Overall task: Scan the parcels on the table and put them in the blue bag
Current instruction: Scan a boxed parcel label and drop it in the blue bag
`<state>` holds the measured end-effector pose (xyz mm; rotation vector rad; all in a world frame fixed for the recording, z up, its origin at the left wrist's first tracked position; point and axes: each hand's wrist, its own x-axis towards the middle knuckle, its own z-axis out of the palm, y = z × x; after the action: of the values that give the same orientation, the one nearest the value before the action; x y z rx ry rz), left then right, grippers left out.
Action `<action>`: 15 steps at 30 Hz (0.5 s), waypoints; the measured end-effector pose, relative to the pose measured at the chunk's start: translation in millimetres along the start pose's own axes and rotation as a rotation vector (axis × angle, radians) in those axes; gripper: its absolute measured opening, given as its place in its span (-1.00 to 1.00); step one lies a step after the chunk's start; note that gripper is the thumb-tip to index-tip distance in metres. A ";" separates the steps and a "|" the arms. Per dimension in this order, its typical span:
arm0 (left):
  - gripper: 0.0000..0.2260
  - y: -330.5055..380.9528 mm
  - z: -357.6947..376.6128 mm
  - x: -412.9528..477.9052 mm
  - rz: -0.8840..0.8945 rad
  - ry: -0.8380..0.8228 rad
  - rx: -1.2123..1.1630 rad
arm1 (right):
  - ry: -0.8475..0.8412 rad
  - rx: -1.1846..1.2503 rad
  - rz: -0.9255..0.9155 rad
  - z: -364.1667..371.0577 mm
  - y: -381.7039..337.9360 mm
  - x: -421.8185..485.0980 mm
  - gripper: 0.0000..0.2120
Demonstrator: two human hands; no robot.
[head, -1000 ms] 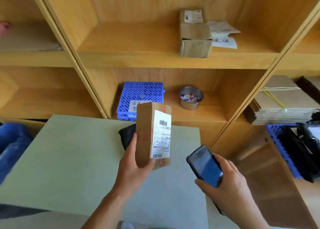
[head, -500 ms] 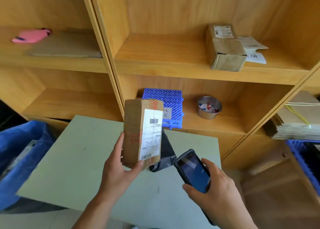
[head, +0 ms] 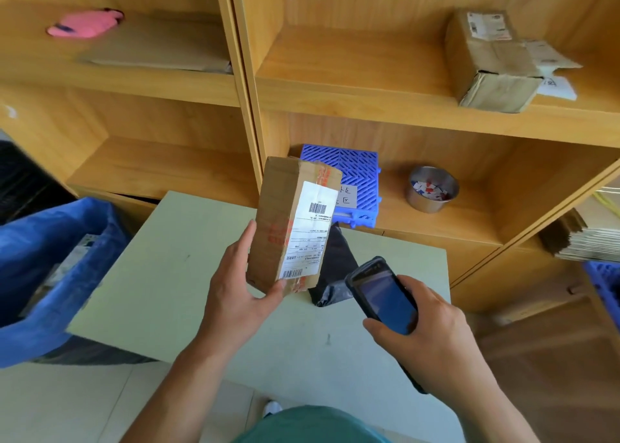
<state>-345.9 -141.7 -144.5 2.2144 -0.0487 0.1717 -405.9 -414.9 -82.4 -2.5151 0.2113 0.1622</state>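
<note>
gripping the bottom end of a tall brown cardboard parcel (head: pixel 285 221) in the left hand (head: pixel 241 291), thumb one side, fingers the other, holding it upright above the pale green table (head: pixel 167 275) with the white shipping label (head: pixel 308 231) turned toward the black handheld scanner (head: pixel 382 291). right hand (head: pixel 426 335) curled tight round that scanner, angled up at the barcode, presumably for a clean read. just behind the box, a crumpled black plastic mailer (head: pixel 335 268) on the table, looks unscanned. off to the left, big blue woven bag (head: pixel 50 268) with mouth open, handy for the drop.
</note>
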 end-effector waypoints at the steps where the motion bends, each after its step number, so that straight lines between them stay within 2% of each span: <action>1: -0.08 -3.6 -2.0 -1.0 -0.001 0.003 0.007 | 0.005 0.005 -0.001 1.2 -1.1 0.6 -0.42; 11: -0.10 -23.6 -13.3 -7.7 -0.010 0.006 0.007 | -0.027 0.007 -0.010 15.2 -9.6 2.4 -0.46; 15: -0.10 -27.0 -19.1 -5.5 -0.005 0.009 0.018 | -0.023 0.007 0.003 21.4 -12.7 4.9 -0.37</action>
<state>-350.8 -110.3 -155.1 2.2314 -0.0374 0.1798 -400.1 -392.8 -93.4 -2.5047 0.2056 0.1911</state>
